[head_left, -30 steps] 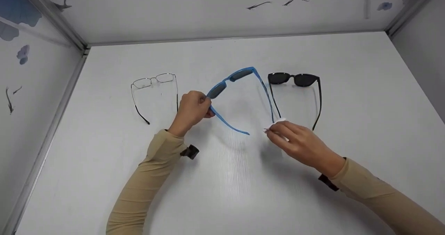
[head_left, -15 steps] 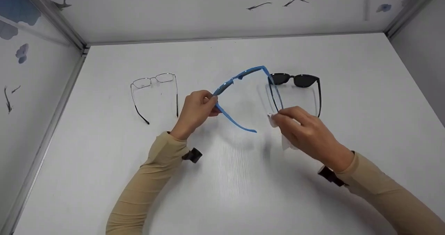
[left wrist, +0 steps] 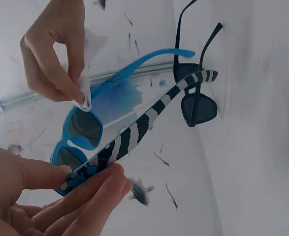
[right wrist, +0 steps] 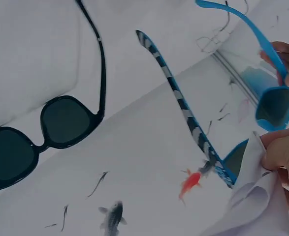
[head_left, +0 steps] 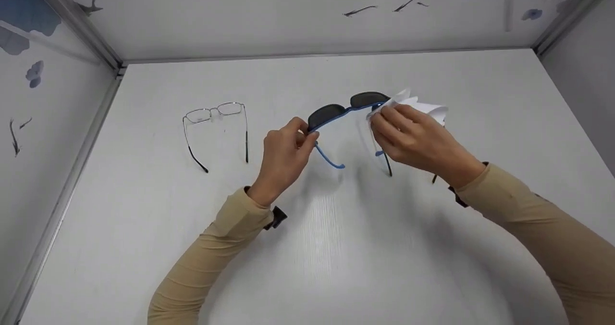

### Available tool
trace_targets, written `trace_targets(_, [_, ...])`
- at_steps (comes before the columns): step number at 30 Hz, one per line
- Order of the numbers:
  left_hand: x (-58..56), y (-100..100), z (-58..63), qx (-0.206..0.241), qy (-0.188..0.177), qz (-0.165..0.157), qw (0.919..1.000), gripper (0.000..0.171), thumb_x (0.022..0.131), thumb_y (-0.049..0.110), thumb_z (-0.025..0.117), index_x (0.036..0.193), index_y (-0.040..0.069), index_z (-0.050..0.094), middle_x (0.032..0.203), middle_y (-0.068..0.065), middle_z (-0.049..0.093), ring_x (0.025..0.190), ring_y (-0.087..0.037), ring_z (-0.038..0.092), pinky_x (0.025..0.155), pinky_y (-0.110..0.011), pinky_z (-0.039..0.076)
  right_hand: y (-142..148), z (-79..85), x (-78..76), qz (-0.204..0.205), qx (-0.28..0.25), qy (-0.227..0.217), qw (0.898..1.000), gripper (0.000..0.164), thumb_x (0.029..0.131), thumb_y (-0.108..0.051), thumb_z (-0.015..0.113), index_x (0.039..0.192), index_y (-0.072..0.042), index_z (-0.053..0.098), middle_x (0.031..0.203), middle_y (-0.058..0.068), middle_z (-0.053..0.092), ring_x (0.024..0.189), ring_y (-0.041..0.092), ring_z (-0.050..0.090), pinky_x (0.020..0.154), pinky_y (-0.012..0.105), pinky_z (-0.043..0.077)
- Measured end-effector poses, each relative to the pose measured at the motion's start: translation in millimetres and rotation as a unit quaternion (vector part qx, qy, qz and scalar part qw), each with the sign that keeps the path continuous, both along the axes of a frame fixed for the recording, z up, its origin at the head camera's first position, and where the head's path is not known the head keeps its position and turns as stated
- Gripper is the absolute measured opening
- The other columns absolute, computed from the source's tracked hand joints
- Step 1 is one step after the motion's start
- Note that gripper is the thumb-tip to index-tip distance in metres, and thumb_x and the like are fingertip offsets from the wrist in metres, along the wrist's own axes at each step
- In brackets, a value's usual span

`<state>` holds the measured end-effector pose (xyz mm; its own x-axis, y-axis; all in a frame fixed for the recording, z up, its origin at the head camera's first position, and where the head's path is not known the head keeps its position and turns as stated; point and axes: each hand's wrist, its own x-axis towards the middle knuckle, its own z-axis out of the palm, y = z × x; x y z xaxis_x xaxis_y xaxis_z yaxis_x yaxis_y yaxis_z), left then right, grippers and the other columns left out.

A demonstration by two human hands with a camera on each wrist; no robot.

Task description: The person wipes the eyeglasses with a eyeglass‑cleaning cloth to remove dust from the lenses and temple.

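Note:
Blue-framed sunglasses (head_left: 326, 117) with dark lenses are held up over the table, both temples unfolded. My left hand (head_left: 287, 159) pinches them at the left hinge corner between thumb and fingers. In the left wrist view, the near temple (left wrist: 129, 140) shows black and white stripes on its outside. My right hand (head_left: 415, 135) pinches a white cloth (head_left: 429, 108) against the right end of the frame, at the outer edge of that lens. The cloth (right wrist: 255, 201) hangs in folds below the fingers in the right wrist view and covers part of the lens.
Black sunglasses (right wrist: 68, 123) lie unfolded on the table behind my right hand, mostly hidden in the head view. Thin wire-framed glasses (head_left: 198, 116) lie unfolded at the left. Printed panels (head_left: 288, 22) wall the white table (head_left: 307, 267) at the back and sides.
My left hand has moved right and tilted the blue sunglasses, so the lenses now stand above the frame's lower-facing edge. My right hand has gone from the temple tip up to the right lens with the cloth.

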<state>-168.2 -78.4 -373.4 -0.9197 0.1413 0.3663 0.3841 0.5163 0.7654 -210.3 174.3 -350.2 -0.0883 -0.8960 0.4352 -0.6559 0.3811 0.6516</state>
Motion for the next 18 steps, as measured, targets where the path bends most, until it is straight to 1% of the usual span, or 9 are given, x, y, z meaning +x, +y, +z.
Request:
trace_targets(2, [1.6, 1.8, 0.2, -0.004, 0.030, 0.004, 0.9995, 0.009, 0.091, 0.002, 0.065, 0.092, -0.006, 0.061, 0.080, -0.014, 0.071, 0.071, -0.020, 0.069, 0.060, -0.030, 0.051, 0.1, -4.6, -6.3, -0.003, 0.009, 0.020, 1.000, 0.024, 0.078, 0.011, 0.073, 0.102, 0.007, 0.069, 0.100, 0.018, 0.064, 0.089, 0.028, 0.061, 0.080, 0.033, 0.052])
trace_targets(3, [2.5, 2.5, 0.5, -0.003, 0.042, 0.006, 0.9991, 0.008, 0.091, 0.001, 0.065, 0.092, -0.006, 0.061, 0.080, -0.015, 0.071, 0.071, -0.020, 0.070, 0.062, -0.030, 0.053, 0.3, -7.2, -8.8, -0.003, 0.007, 0.022, 1.000, 0.021, 0.081, 0.011, 0.070, 0.102, 0.007, 0.069, 0.099, 0.018, 0.063, 0.088, 0.028, 0.061, 0.079, 0.033, 0.052])
trace_targets(5, [3.8, 3.7, 0.6, -0.002, 0.062, 0.007, 0.9980, 0.008, 0.091, 0.001, 0.064, 0.091, -0.006, 0.060, 0.079, -0.015, 0.071, 0.069, -0.020, 0.069, 0.061, -0.029, 0.054, 1.0, -13.4, -12.4, -0.005, 0.001, 0.018, 1.000, 0.019, 0.083, 0.012, 0.067, 0.101, 0.008, 0.070, 0.098, 0.018, 0.063, 0.087, 0.027, 0.061, 0.077, 0.033, 0.052])
trace_targets(7, [4.8, 4.4, 1.2, 0.001, 0.081, 0.010, 0.9967, 0.007, 0.091, 0.000, 0.064, 0.091, -0.006, 0.060, 0.078, -0.015, 0.071, 0.067, -0.020, 0.069, 0.060, -0.028, 0.054, 1.8, -20.4, -13.1, -0.012, 0.004, 0.009, 1.000, 0.018, 0.082, 0.012, 0.068, 0.100, 0.009, 0.069, 0.097, 0.018, 0.063, 0.087, 0.028, 0.060, 0.076, 0.033, 0.052])
trace_targets(10, [4.6, 4.7, 2.4, 0.009, 0.105, 0.012, 0.9943, 0.007, 0.090, -0.001, 0.063, 0.091, -0.006, 0.059, 0.076, -0.014, 0.071, 0.063, -0.018, 0.067, 0.057, -0.026, 0.053, 2.7, -32.4, -11.4, -0.026, 0.026, -0.012, 0.999, 0.024, 0.076, 0.011, 0.075, 0.099, 0.010, 0.069, 0.097, 0.019, 0.063, 0.087, 0.028, 0.061, 0.075, 0.034, 0.052])
trace_targets(12, [4.1, 5.0, 3.5, 0.014, 0.118, 0.014, 0.9928, 0.007, 0.090, -0.001, 0.063, 0.090, -0.006, 0.058, 0.074, -0.013, 0.070, 0.060, -0.017, 0.066, 0.055, -0.026, 0.052, 3.1, -40.3, -9.4, -0.038, 0.044, -0.027, 0.998, 0.024, 0.075, 0.011, 0.076, 0.098, 0.011, 0.068, 0.097, 0.020, 0.063, 0.087, 0.029, 0.061, 0.075, 0.035, 0.052])
trace_targets(13, [4.0, 5.2, 3.7, 0.014, 0.123, 0.014, 0.9922, 0.008, 0.090, -0.001, 0.063, 0.090, -0.006, 0.058, 0.074, -0.013, 0.070, 0.059, -0.016, 0.065, 0.054, -0.026, 0.051, 3.3, -43.7, -8.8, -0.039, 0.043, -0.034, 0.998, 0.025, 0.074, 0.012, 0.076, 0.098, 0.011, 0.068, 0.097, 0.020, 0.063, 0.087, 0.030, 0.061, 0.074, 0.035, 0.052])
trace_targets(16, [4.5, 6.6, 3.2, 0.010, 0.127, 0.014, 0.9917, 0.008, 0.090, -0.001, 0.063, 0.089, -0.006, 0.057, 0.074, -0.013, 0.070, 0.058, -0.015, 0.065, 0.053, -0.026, 0.051, 3.9, -45.6, -7.7, -0.042, 0.022, -0.038, 0.998, 0.020, 0.077, 0.014, 0.072, 0.097, 0.011, 0.069, 0.096, 0.021, 0.063, 0.087, 0.031, 0.062, 0.074, 0.035, 0.053])
trace_targets(18, [5.3, 7.8, 2.0, 0.000, 0.127, 0.016, 0.9917, 0.008, 0.090, -0.001, 0.064, 0.088, -0.006, 0.057, 0.073, -0.013, 0.070, 0.058, -0.015, 0.065, 0.052, -0.026, 0.050, 2.4, -38.3, -8.7, -0.041, -0.020, -0.023, 0.999, 0.016, 0.080, 0.015, 0.068, 0.096, 0.011, 0.069, 0.095, 0.022, 0.063, 0.086, 0.032, 0.063, 0.073, 0.035, 0.054])
